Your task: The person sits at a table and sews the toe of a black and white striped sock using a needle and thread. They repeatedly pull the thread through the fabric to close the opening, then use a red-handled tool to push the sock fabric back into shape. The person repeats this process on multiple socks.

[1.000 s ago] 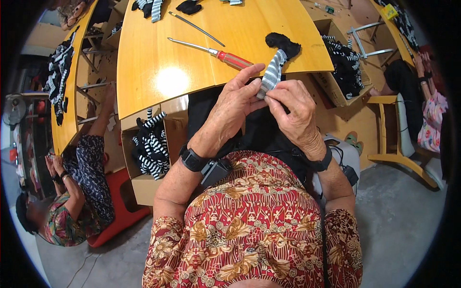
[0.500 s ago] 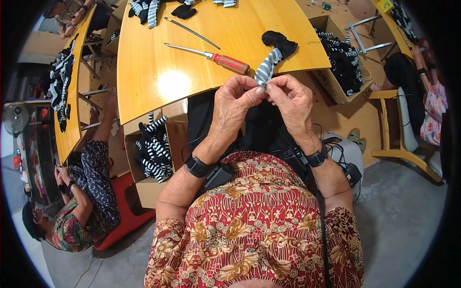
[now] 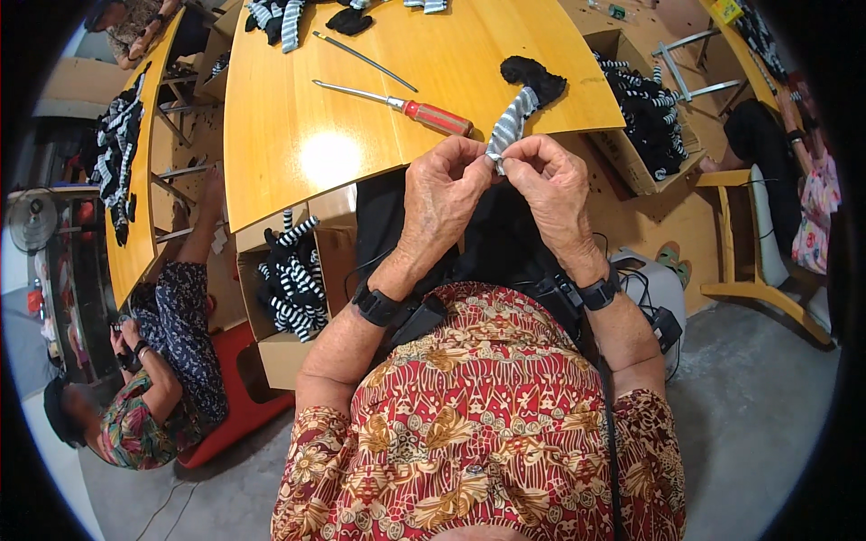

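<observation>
My left hand [image 3: 444, 185] and my right hand [image 3: 552, 183] meet at the table's near edge, fingertips pinched together. Between them they grip the pale lower end of a grey-and-white striped fabric tube [image 3: 512, 121], sock-like, whose bunched black end [image 3: 536, 79] rests on the yellow wooden table [image 3: 298, 108]. The fingers hide most of the gripped end. Just beyond my left hand lies a screwdriver [image 3: 437, 118] with a red handle, its shaft pointing left. A thin dark metal rod [image 3: 365, 61] lies slantwise behind it.
Further striped and black fabric pieces [image 3: 290, 24] lie at the table's far left. Cardboard boxes of them stand below left [image 3: 280, 356] and at right [image 3: 663, 185]. A seated person [image 3: 144, 397] is at left, near another table [image 3: 135, 243]; a wooden chair [image 3: 767, 293] stands right.
The view has shifted slightly, so the table and its things sit a little further right. Both hands still pinch the fabric tube's end, with small finger movements.
</observation>
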Action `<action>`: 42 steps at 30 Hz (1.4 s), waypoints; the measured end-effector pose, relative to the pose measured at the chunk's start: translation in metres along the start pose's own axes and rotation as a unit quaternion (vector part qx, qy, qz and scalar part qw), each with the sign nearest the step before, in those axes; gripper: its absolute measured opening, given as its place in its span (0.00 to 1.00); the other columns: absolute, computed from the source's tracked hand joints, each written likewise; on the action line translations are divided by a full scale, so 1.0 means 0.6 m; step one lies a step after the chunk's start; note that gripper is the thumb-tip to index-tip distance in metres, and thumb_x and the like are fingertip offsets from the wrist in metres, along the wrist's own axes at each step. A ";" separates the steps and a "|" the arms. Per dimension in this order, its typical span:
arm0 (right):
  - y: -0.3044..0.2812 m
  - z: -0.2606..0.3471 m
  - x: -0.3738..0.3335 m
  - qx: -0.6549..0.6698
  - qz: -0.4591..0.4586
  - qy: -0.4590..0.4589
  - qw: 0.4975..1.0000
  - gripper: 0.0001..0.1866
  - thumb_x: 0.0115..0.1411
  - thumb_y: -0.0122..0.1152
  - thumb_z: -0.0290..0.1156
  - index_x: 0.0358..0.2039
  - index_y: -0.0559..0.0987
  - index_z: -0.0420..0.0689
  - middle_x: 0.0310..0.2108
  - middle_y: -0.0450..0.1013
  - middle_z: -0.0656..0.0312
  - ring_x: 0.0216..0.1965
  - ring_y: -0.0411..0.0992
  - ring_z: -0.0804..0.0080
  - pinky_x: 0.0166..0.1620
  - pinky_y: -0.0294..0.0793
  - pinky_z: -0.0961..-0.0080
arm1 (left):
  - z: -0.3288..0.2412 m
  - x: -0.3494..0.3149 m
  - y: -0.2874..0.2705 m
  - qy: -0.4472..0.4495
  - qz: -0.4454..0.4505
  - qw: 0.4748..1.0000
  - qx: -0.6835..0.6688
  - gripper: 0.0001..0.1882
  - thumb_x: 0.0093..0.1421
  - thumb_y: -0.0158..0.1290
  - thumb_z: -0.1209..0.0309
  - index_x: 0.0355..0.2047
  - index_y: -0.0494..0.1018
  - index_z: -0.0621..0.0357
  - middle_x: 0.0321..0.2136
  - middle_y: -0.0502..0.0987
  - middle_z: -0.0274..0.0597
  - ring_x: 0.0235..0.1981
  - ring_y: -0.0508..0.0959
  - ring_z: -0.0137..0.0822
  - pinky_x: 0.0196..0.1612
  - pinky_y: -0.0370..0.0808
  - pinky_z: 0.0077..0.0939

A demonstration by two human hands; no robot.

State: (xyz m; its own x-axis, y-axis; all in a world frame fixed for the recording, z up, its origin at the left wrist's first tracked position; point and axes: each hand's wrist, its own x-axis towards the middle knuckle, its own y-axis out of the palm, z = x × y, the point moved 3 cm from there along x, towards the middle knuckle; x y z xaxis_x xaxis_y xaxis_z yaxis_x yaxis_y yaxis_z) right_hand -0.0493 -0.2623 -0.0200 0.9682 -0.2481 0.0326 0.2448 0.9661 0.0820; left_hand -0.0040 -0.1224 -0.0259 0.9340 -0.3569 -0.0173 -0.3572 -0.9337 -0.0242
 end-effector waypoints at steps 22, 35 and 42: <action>-0.008 -0.020 -0.005 0.082 0.027 0.011 0.996 0.04 0.58 0.58 0.22 0.33 0.75 0.37 0.28 0.75 0.66 0.30 0.72 0.83 0.37 0.73 0.85 | -0.026 0.005 -0.001 -0.011 0.004 1.000 -0.022 0.08 0.62 0.52 0.73 0.35 0.74 0.69 0.27 0.77 0.36 0.27 0.75 0.23 0.31 0.72 0.16; -0.017 0.029 -0.001 -0.112 0.018 -0.097 0.989 0.06 0.57 0.61 0.22 0.36 0.78 0.37 0.28 0.76 0.64 0.29 0.72 0.82 0.32 0.73 0.83 | -0.042 -0.004 0.006 0.136 -0.011 0.977 0.161 0.05 0.59 0.57 0.75 0.34 0.76 0.65 0.25 0.78 0.36 0.25 0.77 0.24 0.29 0.73 0.18; -0.004 0.053 -0.014 -0.276 -0.024 -0.211 0.938 0.07 0.53 0.60 0.19 0.34 0.77 0.38 0.24 0.72 0.60 0.23 0.71 0.76 0.26 0.70 0.80 | -0.053 -0.007 0.008 0.233 -0.025 0.942 0.238 0.05 0.53 0.57 0.78 0.32 0.74 0.61 0.24 0.74 0.46 0.26 0.77 0.46 0.29 0.73 0.34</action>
State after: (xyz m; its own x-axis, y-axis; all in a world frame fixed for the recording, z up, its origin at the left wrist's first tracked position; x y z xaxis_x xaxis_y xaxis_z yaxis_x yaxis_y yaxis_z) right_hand -0.0595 -0.2648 0.0114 0.8775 -0.1856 0.4421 0.3891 0.8145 -0.4304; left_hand -0.0096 -0.1264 0.0057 0.8118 -0.3898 0.4347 -0.1708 -0.8705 -0.4615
